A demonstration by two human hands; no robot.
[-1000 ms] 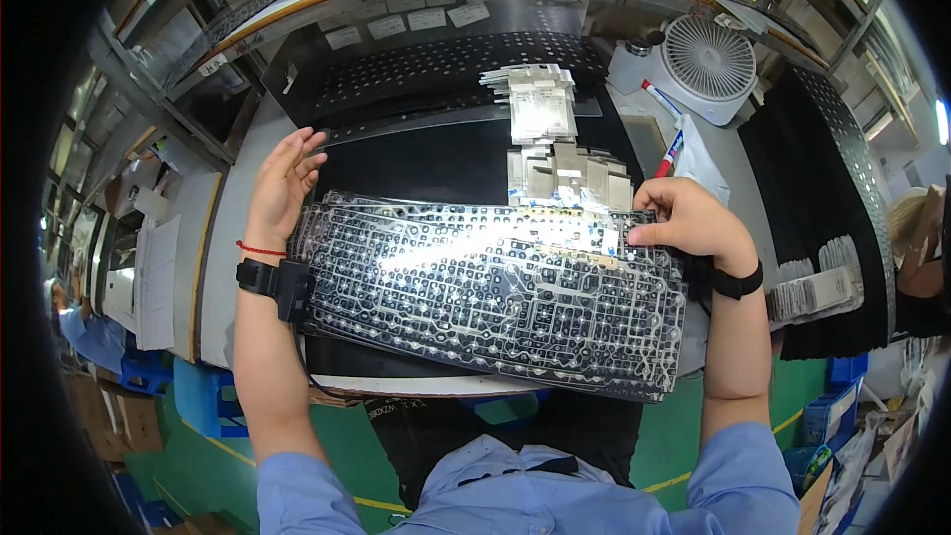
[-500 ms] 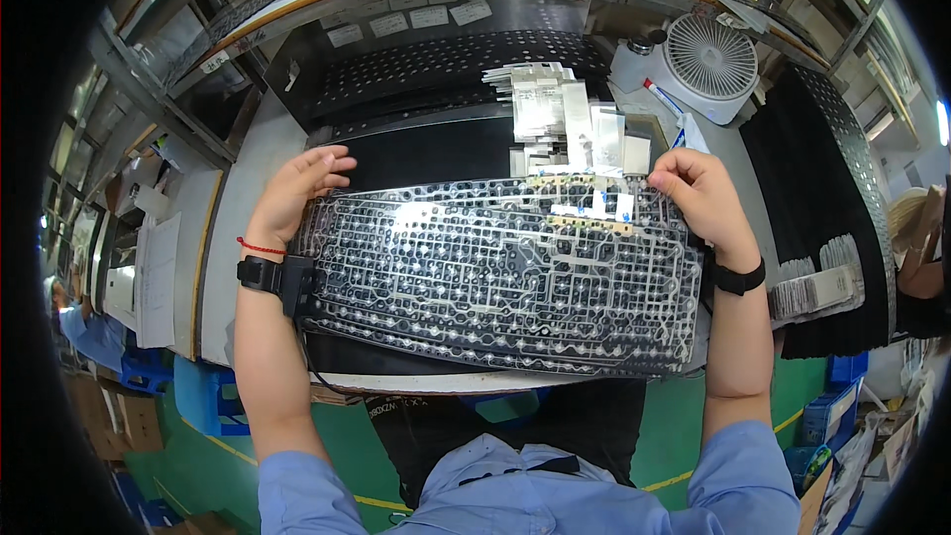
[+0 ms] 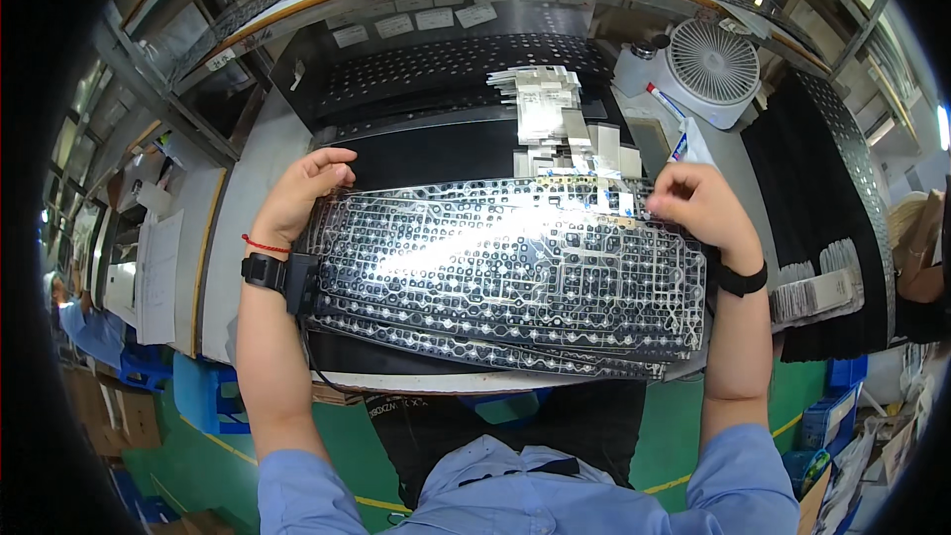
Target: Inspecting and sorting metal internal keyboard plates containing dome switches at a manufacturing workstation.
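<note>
Flanking patterned sheets [image 3: 495, 267]: hands [image 3: 305, 190] [image 3: 705, 206] curled inward.

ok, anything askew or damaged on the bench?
Slightly askew: the clear keyboard membrane sheets don't line up, with edges staggered at the lower right, and the pale strips beyond their far edge fan out unevenly. No spill shows. Glare across the middle could hide fine damage.

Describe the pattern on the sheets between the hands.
Pale lines and dark spots cover the clear sheets, head view.
</note>
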